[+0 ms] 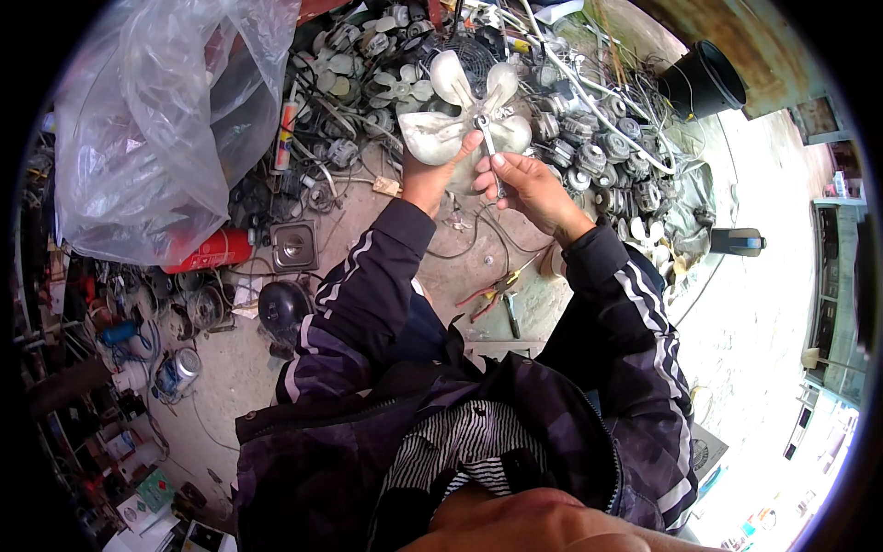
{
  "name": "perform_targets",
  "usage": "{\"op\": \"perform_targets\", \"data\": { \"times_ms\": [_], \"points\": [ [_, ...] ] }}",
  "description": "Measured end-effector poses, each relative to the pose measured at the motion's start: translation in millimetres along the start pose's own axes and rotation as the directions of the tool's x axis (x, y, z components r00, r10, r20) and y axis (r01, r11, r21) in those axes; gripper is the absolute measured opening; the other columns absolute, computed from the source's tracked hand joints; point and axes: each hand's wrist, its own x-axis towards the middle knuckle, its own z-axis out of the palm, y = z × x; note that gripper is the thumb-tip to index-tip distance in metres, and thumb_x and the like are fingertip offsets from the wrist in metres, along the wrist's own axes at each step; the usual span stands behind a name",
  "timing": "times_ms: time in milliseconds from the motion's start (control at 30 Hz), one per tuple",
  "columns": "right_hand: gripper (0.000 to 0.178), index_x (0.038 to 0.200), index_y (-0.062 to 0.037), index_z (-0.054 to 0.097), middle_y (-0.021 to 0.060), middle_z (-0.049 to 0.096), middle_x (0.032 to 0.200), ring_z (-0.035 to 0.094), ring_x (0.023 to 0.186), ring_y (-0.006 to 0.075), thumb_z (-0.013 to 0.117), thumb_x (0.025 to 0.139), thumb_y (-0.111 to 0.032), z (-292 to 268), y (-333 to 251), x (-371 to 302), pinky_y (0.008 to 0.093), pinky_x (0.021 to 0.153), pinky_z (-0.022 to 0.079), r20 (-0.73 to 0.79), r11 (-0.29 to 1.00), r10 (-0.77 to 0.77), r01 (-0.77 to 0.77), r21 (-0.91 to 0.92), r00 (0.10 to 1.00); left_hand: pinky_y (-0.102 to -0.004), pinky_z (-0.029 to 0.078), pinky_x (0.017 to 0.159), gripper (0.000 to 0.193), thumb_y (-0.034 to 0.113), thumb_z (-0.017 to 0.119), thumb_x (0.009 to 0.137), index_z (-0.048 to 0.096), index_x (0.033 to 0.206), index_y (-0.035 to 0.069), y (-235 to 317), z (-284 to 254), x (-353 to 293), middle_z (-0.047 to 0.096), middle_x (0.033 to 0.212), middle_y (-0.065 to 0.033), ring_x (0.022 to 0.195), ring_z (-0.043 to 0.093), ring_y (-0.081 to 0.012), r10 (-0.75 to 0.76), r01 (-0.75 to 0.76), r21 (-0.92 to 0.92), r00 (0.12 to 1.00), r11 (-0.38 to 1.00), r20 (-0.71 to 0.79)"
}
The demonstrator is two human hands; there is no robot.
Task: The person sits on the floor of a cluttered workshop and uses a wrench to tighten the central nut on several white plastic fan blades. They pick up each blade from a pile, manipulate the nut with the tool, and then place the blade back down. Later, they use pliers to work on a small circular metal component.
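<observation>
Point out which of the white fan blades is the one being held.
The large white fan blade gripped by the left hand, while the right hand works a metal tool at its hub. The smaller blades lie untouched in the pile behind.

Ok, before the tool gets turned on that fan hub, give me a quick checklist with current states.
1. Left hand steadying the white fan blade: ok.
2. Right hand gripping the metal tool: ok.
3. Tool tip seated at the hub: cannot tell, too small.
4. Blades free of the motor pile behind: cannot tell.
5. Pliers lying on the ground within reach: ok.
</observation>
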Motion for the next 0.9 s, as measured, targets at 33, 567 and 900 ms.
{"op": "perform_targets", "data": {
  "times_ms": [33,567,900],
  "points": [
    [0.030,0.107,-0.0049,0.061,0.0011,0.066,0.088,0.057,0.071,0.0037,0.046,0.100,-0.030,2.4,-0.9,-0.2,0.0187,0.061,0.047,-0.016,1.000,0.005,-0.005,0.000,1.000,-0.0288,0.048,0.075,0.043,0.020,0.083,0.072,0.061,0.103,0.000,-2.4,-0.8,0.7,0.065,0.097,-0.0053,0.085,0.060,-0.0138,-0.002,0.002,0.007,1.000,1.000,0.003],
    [0.028,0.096,-0.0003,0.068,-0.0015,0.060,0.065,0.046,0.056,0.0071,0.054,0.096,-0.025,-40.7,-18.8,0.3,0.0241,0.053,0.037,0.004,0.795,-0.181,0.149,-0.588,0.984,-0.0312,0.051,0.072,0.063,0.026,0.089,0.062,0.052,0.105,-0.001,-15.3,-29.9,14.6,0.064,0.091,-0.0099,0.080,0.062,-0.0185,0.241,-0.275,0.416,0.961,0.867,0.133],
    [0.028,0.097,-0.0031,0.063,-0.0003,0.064,0.077,0.050,0.065,0.0052,0.048,0.099,-0.027,-56.1,-40.1,-14.4,0.0201,0.063,0.040,0.080,0.849,-0.020,0.059,-0.524,0.997,-0.0269,0.049,0.075,0.052,0.023,0.085,0.068,0.058,0.105,-0.001,-1.8,-18.4,8.1,0.066,0.099,-0.0074,0.085,0.062,-0.0127,0.169,-0.224,0.344,0.969,0.912,0.181]
  ]
}}
